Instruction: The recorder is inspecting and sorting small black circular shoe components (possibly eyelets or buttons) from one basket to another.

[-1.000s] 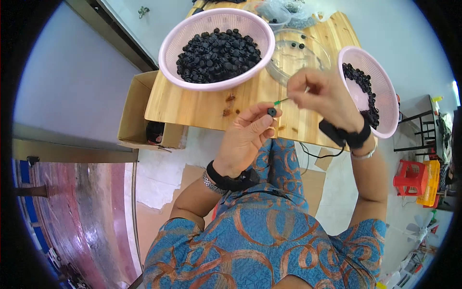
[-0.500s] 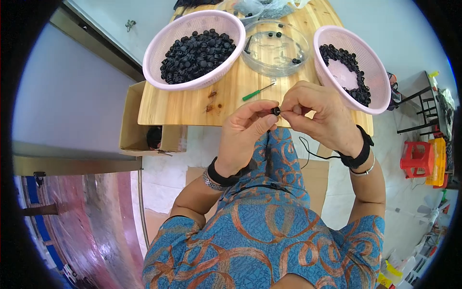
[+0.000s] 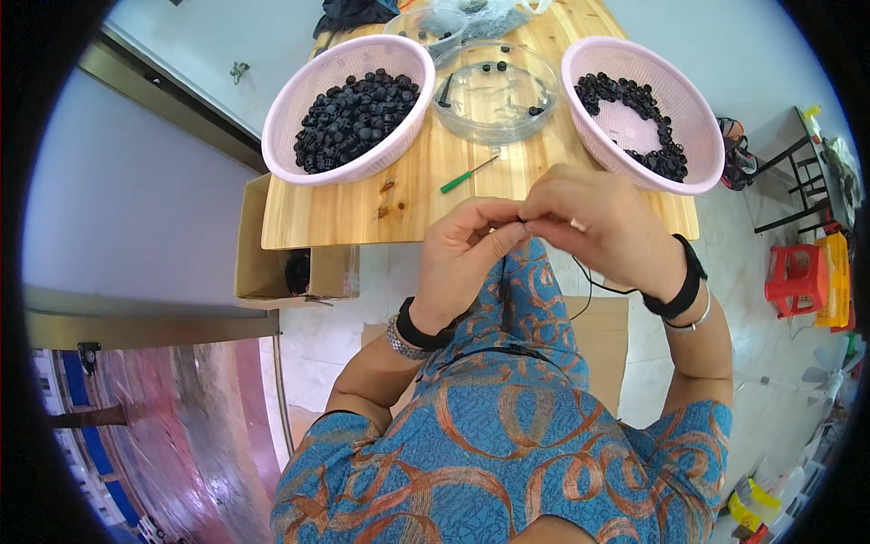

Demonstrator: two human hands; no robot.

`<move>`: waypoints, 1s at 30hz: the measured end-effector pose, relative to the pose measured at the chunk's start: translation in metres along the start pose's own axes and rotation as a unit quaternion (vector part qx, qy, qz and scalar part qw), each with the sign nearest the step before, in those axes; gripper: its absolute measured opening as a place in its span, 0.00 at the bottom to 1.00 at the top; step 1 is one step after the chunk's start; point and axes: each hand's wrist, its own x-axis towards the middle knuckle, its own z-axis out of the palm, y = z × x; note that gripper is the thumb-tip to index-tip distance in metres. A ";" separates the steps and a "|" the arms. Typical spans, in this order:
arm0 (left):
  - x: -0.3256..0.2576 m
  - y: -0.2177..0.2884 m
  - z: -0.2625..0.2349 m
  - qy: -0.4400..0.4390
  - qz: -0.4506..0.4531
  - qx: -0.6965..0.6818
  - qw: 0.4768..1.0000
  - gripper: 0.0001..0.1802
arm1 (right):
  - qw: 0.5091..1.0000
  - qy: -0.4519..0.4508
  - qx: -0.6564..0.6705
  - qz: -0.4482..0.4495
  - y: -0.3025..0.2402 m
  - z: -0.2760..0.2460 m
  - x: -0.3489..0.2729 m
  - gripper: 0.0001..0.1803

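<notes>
My left hand (image 3: 464, 247) pinches a small black round part (image 3: 523, 219) between thumb and fingertips, just off the table's near edge. The fingertips cover most of that part. From the other side my right hand (image 3: 594, 222) closes its thumb and fingers on it, so both sets of fingertips meet there. Beyond the hands a small screwdriver (image 3: 459, 182) with a green handle lies on the wooden table (image 3: 340, 213). A pink basket (image 3: 281, 150) at the left holds a heap of black parts (image 3: 353, 122). Another pink basket (image 3: 705, 150) at the right has fewer, lying around its bottom.
Between the baskets stands a round clear tray (image 3: 494, 131) with a few black pieces in it. Behind it are a clear bowl (image 3: 426, 34) and a plastic bag (image 3: 494, 20). A cardboard box (image 3: 254, 245) sits below the table's left side; a red stool (image 3: 796, 276) stands right.
My right fingertips have come in over the black part, which is now mostly hidden. The view has shifted slightly. The screwdriver and baskets stay in place on the table.
</notes>
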 end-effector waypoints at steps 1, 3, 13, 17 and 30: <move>0.000 -0.002 0.002 -0.002 -0.001 0.001 1.000 0.12 | 0.983 0.032 0.157 0.095 0.000 0.000 -0.002 0.09; 0.005 -0.003 0.004 -0.003 -0.057 -0.199 0.978 0.11 | 0.932 0.065 0.307 0.182 0.005 0.002 -0.006 0.09; 0.019 -0.007 0.026 -0.022 -0.136 -0.260 0.956 0.10 | 0.937 0.299 0.147 0.108 0.012 0.036 -0.044 0.15; 0.027 -0.010 0.047 -0.030 -0.159 -0.282 0.945 0.11 | 0.903 0.388 0.148 0.111 0.020 0.051 -0.060 0.16; 0.047 -0.021 0.095 -0.090 -0.149 -0.202 0.964 0.08 | 0.881 0.447 0.092 0.125 0.030 0.029 -0.104 0.13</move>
